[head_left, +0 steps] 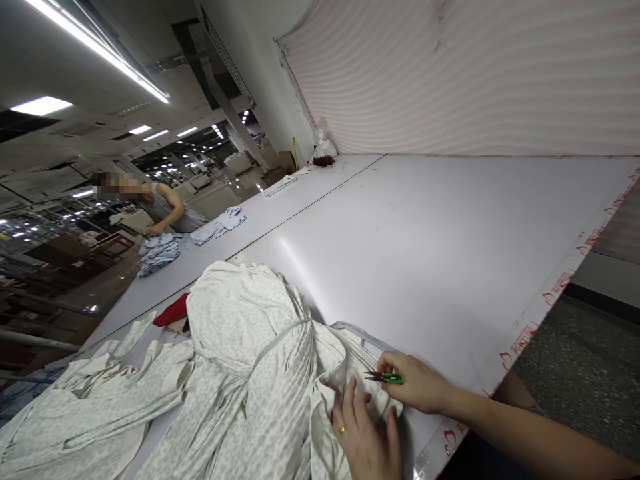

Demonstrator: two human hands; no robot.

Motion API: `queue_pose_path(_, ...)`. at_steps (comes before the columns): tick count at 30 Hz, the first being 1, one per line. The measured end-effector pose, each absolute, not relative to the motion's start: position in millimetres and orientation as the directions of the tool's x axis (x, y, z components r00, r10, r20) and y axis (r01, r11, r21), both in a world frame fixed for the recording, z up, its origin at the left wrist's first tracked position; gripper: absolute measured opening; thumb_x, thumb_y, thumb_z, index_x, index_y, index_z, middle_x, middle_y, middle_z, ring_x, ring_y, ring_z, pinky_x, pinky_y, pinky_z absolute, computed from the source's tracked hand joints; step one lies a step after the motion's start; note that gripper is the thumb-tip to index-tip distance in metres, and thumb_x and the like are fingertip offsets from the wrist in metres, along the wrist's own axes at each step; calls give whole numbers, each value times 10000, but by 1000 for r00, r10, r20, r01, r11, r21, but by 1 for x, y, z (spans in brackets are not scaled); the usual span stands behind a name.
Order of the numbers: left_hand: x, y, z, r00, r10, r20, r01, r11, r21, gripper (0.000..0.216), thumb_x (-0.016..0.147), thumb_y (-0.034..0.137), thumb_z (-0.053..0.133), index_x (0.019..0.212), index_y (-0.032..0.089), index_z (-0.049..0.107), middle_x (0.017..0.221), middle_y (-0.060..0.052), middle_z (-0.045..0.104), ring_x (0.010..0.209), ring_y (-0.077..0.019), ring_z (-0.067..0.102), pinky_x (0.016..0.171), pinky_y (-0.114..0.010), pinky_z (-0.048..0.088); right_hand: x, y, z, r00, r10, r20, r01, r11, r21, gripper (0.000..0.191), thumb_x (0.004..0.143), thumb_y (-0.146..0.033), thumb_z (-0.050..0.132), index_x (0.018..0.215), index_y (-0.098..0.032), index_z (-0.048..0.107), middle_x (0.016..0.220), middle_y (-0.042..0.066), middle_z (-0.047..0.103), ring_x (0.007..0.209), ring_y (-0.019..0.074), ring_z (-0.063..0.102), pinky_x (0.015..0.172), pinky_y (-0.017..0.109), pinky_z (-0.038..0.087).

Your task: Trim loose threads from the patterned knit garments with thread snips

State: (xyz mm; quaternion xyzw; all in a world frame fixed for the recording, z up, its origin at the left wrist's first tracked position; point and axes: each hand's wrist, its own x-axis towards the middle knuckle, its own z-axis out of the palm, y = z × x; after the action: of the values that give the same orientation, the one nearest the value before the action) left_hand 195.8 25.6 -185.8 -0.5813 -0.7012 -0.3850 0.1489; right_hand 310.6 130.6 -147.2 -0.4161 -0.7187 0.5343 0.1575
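Note:
My right hand is closed around green-handled thread snips, their dark pointed blades directed left over the fabric. Just below it, my left hand, with a gold-coloured ring on one finger, lies with spread fingers on the edge of a pale garment piece. This fabric is off-white with a faint grey spotted print. Beside my hands a large bundle of the same cloth is gathered with a grey strip around it.
More printed pieces lie at the left, near a red cloth. The long white table runs to a striped sheet at the back. Across the table, another person handles light blue fabric. Red-printed tape lines the right edge.

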Motion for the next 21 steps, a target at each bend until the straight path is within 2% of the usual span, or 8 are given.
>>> queue_pose_path(2,194,27,-188,-222,704,674,958,30,284,64,897,217,534,944,204,575,1128,-153,663,1254,-385,500,916,-537,413,307,131,-149,-614,764,-199,395,78,-915,172,730,-70,590,840,-200,615,807,-23,669,770,157,600,668,246,425)
queue_pose_path(3,193,27,-189,-205,697,687,962,15,271,78,898,173,515,932,207,577,1073,-135,674,1196,-358,545,894,-503,428,308,131,-149,-625,756,-196,380,74,-922,164,739,-73,591,844,-196,621,794,-25,665,760,151,600,660,237,430)
queue_pose_path(6,189,26,-191,-202,648,734,952,-44,302,161,906,105,479,951,208,593,929,-83,660,923,-239,632,807,-385,472,315,133,-144,-665,727,-170,349,102,-932,138,749,-110,634,852,-196,662,785,-24,675,757,155,613,673,238,451)
queue_pose_path(8,187,24,-192,-244,607,757,938,-50,342,152,910,116,491,943,207,608,914,-73,645,852,-199,629,763,-329,489,323,135,-139,-696,709,-113,332,178,-926,158,731,-150,694,878,-207,700,853,-7,701,812,179,634,728,263,470)
queue_pose_path(10,186,22,-191,-291,571,768,920,-52,388,140,910,130,508,915,212,622,911,-64,642,833,-178,635,734,-290,499,330,135,-135,-727,685,-46,312,269,-911,193,733,-182,724,923,-214,731,925,16,714,861,196,651,772,279,482)
queue_pose_path(14,187,21,-187,-334,523,784,892,-95,443,149,900,117,534,873,228,630,879,-37,633,788,-155,644,697,-261,505,334,133,-130,-780,623,49,271,408,-872,208,799,-221,704,999,-220,761,938,39,724,833,187,670,746,265,487)
queue_pose_path(17,187,21,-182,-308,512,802,898,-121,422,177,880,65,551,870,224,626,852,-27,608,797,-145,635,697,-247,507,332,132,-129,-789,609,78,259,445,-858,178,829,-225,690,986,-223,775,906,34,730,811,176,674,724,249,483)
queue_pose_path(21,184,21,-179,-232,492,839,923,-159,349,180,860,34,573,846,207,621,820,-17,585,786,-147,599,721,-267,504,331,134,-130,-796,603,60,248,415,-875,185,794,-235,741,973,-220,781,905,29,736,808,168,673,725,233,483)
